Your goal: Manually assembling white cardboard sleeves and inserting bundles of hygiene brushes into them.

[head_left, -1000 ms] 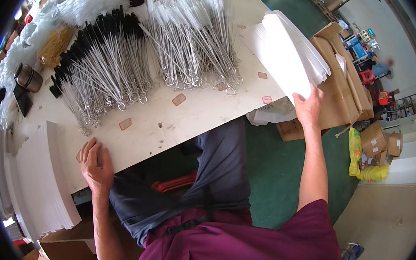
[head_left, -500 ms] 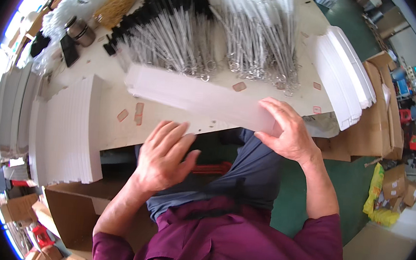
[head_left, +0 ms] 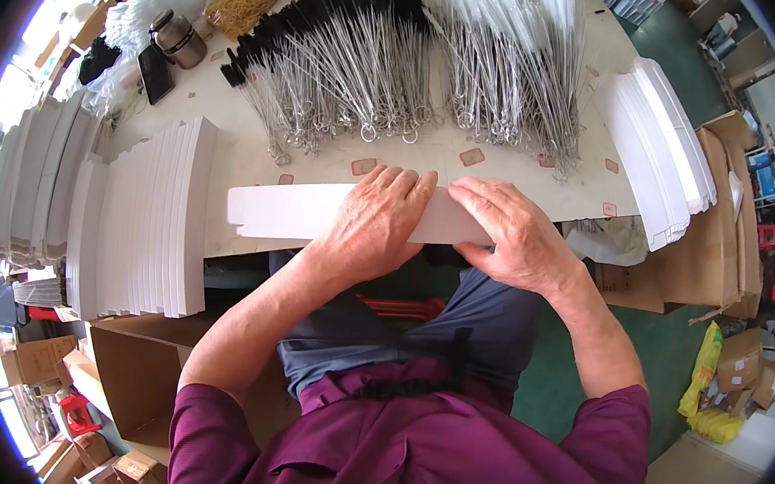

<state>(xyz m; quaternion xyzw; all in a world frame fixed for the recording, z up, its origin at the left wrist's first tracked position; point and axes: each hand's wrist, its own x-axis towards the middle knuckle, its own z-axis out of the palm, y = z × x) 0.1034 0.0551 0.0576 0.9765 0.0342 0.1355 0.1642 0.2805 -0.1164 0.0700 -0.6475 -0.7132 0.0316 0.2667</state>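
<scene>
A long, narrow white carton [head_left: 290, 211] lies level along the front edge of the table. My left hand [head_left: 379, 212] is closed over its middle, fingers together across the top and reaching its far edge. At the carton's right end, my right hand [head_left: 514, 236] grips it, with the fingers along the far side and the thumb at the near side. Beyond the carton lie a fan of black-bristled wire brushes [head_left: 352, 62] with ring ends and a second pile of white-bristled ones [head_left: 510, 70]. What is inside the carton, if anything, cannot be seen.
Upright rows of white cartons [head_left: 145, 223] stand at the left, and another stack [head_left: 654, 154] leans at the right edge. A flask [head_left: 179, 39] and a dark phone [head_left: 155, 74] sit at the back left. Small labels [head_left: 472, 157] dot the table [head_left: 257, 161]. Open cardboard boxes [head_left: 136, 372] flank the table.
The carton has come nearer and turned more level. My left hand, free before, has moved up and right onto its middle. My right hand still grips the right end.
</scene>
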